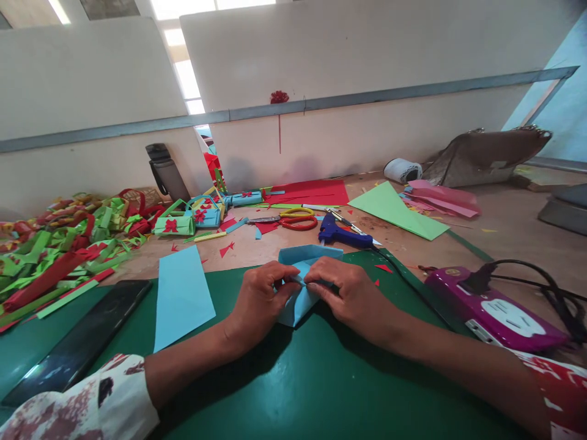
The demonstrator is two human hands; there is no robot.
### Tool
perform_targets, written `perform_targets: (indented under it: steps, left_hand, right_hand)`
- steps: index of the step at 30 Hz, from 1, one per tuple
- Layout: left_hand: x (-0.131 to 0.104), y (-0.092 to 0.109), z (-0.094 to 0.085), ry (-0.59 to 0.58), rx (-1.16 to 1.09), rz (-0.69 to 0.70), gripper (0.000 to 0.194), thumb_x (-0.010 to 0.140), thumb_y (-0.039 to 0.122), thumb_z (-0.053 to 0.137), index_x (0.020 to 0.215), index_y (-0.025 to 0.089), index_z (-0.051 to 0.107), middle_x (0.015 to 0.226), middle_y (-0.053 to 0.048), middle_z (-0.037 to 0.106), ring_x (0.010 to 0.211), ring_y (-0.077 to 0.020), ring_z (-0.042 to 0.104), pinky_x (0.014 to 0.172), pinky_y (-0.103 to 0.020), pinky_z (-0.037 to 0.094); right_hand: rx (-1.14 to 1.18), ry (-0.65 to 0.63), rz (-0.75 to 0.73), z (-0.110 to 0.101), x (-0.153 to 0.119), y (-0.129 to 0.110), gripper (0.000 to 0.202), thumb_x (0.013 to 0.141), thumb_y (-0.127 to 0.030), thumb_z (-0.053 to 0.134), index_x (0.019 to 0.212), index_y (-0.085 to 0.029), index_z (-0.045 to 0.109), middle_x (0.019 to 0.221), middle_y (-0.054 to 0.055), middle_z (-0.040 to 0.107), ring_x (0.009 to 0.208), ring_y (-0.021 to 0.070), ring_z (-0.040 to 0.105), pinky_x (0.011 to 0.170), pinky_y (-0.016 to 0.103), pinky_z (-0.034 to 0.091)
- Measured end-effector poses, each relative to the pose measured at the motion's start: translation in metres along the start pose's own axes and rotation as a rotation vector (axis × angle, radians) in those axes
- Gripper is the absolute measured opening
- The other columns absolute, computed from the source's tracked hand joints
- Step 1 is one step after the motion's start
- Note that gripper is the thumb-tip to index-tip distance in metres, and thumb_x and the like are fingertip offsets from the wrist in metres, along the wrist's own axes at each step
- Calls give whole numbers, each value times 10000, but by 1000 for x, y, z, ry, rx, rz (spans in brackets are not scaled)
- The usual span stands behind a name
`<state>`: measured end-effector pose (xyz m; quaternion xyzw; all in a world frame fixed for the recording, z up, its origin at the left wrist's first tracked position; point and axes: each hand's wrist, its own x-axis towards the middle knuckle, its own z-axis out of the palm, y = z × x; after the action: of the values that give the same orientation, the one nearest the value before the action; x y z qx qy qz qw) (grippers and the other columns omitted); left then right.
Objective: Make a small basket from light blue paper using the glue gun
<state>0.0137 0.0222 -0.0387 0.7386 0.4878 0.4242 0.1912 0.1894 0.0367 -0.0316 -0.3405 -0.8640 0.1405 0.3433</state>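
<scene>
A folded piece of light blue paper is between my two hands above the green mat. My left hand pinches its left side between thumb and fingers. From the right, my right hand pinches it too, the fingertips of both hands almost meeting at the middle. Part of the paper stands up behind the fingers. A flat light blue sheet lies on the mat left of my left hand. Just beyond my right hand rests a blue glue gun.
Red-and-yellow scissors, small paper bags with red bows and a green sheet lie farther back. Paper strips pile up at left, near a phone. A purple power strip with cables sits at right.
</scene>
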Motion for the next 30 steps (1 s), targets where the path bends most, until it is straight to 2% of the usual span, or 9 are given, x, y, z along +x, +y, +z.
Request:
perform_targets:
  steps: [8,14,18,23,30]
  left_hand:
    - [3,-9,-2,-17,161,176,161,748,129,654,885,199,701,797,-21,545,727,-140,552,658,-260,456]
    - [7,-16,-6,-7,330,367,113,811,230,610,785,237,720,1040,-74,547,956,-211,509,778,-349,474]
    - [9,-16,-8,-18,334,438,160,842,245,569,780,227,716,1019,-85,576,961,-211,509,776,-344,483]
    - [13,-3,-11,15,327,501,175,855,191,531,761,186,678,1000,-97,610,932,-210,506,784,-354,467]
    - [13,26,-18,31,112,491,86,810,110,570,764,165,616,897,-71,653,856,-177,562,814,-351,453]
  right_hand:
    - [28,-31,5,-1,-1,1,141,834,-92,513,798,-160,630,743,33,600,714,149,544,661,279,434]
    - [32,-23,-5,-1,0,1,152,837,-112,503,787,-177,632,726,19,594,697,143,542,642,272,440]
    - [42,-8,-15,-2,0,1,154,847,-127,498,798,-182,633,748,27,613,720,150,563,657,281,458]
    - [31,50,-86,-9,0,0,135,850,-121,508,855,-199,618,815,40,636,801,171,585,724,318,485]
    - [37,161,-296,-22,3,-6,118,851,-158,551,948,-177,615,902,70,654,910,184,587,814,337,489]
